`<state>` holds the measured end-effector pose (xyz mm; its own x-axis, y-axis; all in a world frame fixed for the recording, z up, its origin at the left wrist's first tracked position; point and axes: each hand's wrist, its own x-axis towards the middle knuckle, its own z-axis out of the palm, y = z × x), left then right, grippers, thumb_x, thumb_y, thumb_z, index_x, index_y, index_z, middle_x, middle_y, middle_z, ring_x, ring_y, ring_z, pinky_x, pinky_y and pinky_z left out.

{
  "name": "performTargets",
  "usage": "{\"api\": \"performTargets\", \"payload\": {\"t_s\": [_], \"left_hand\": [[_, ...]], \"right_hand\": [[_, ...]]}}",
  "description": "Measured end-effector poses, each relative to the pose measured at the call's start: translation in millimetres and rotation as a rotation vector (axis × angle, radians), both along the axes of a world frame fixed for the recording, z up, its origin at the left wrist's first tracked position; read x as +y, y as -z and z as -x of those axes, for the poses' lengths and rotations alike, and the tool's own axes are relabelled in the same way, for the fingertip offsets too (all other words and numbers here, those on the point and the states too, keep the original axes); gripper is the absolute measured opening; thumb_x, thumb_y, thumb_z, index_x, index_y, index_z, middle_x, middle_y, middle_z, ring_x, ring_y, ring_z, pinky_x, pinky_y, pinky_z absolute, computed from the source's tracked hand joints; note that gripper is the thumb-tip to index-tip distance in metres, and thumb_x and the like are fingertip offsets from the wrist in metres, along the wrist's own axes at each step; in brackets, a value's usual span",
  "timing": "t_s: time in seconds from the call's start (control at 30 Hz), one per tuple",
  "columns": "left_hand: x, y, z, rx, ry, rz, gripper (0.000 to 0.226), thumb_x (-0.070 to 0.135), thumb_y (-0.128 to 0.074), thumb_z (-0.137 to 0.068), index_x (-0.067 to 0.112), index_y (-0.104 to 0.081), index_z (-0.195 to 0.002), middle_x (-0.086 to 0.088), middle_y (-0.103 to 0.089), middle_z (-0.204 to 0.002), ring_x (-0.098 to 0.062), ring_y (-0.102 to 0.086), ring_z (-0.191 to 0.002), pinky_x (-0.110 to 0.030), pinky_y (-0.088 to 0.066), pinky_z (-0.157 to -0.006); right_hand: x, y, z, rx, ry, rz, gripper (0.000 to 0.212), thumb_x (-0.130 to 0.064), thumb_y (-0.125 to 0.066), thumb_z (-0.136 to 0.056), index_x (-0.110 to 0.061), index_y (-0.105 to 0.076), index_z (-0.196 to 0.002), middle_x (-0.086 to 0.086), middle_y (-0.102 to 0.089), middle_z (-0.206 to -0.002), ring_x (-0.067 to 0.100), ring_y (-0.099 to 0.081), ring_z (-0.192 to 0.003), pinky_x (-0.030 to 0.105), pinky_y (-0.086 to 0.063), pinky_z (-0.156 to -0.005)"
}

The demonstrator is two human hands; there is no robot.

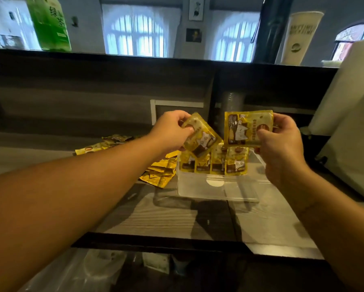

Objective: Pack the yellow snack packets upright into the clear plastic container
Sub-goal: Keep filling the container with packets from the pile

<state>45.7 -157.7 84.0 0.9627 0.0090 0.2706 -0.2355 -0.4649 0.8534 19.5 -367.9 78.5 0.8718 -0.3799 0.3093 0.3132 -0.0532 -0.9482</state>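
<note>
Pinching one yellow packet in each hand, we are holding both above the clear container (219, 186).

Our left hand (172, 129) is gripping a tilted packet (200, 138), our right hand (282, 142) an upright packet (246, 128); more packets (216, 161) are standing inside, with a loose pile (160, 171) lying beside it.

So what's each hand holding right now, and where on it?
Left hand pinches a tilted yellow packet at its upper left edge. Right hand pinches a second packet at its right edge, both above the clear container.

The snack packets (215, 163) are yellow with brown parts and a white cat. The bottle (49, 23) is green.
</note>
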Motion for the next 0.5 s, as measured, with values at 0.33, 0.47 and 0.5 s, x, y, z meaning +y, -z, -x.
{"api": "performTargets", "payload": {"t_s": [0.33,0.47,0.5], "left_hand": [[-23.4,27.6,-32.3,-0.087,-0.001,-0.627,0.029,0.022,-0.072,-0.09,0.026,-0.068,-0.118,0.003,-0.065,-0.113,-0.017,-0.061,-0.106,-0.035,-0.056,-0.089],[-18.3,34.3,-42.4,-0.265,-0.067,-0.913,0.044,0.035,-0.072,-0.089,0.033,-0.058,-0.13,0.003,-0.053,-0.127,-0.022,-0.047,-0.121,-0.04,-0.045,-0.099],[-17.4,34.3,-44.4,-0.268,-0.062,-0.925,0.051,0.037,-0.072,-0.088,0.034,-0.053,-0.135,0.003,-0.051,-0.131,-0.023,-0.046,-0.124,-0.042,-0.043,-0.1]], "right_hand": [[-12.0,12.7,-16.3,0.025,-0.046,0.238,0.027,-0.006,-0.049,-0.098,-0.027,-0.049,-0.115,-0.012,-0.057,-0.097,0.01,-0.061,-0.092,0.02,-0.05,-0.062],[-11.4,17.3,-20.2,0.078,-0.109,0.557,0.041,-0.008,-0.058,-0.093,-0.024,-0.043,-0.128,-0.006,-0.05,-0.107,0.013,-0.053,-0.098,0.017,-0.046,-0.059],[-10.7,16.6,-20.8,0.085,-0.126,0.649,0.046,-0.009,-0.062,-0.091,-0.023,-0.042,-0.129,-0.005,-0.049,-0.107,0.013,-0.052,-0.098,0.015,-0.045,-0.057]]}}
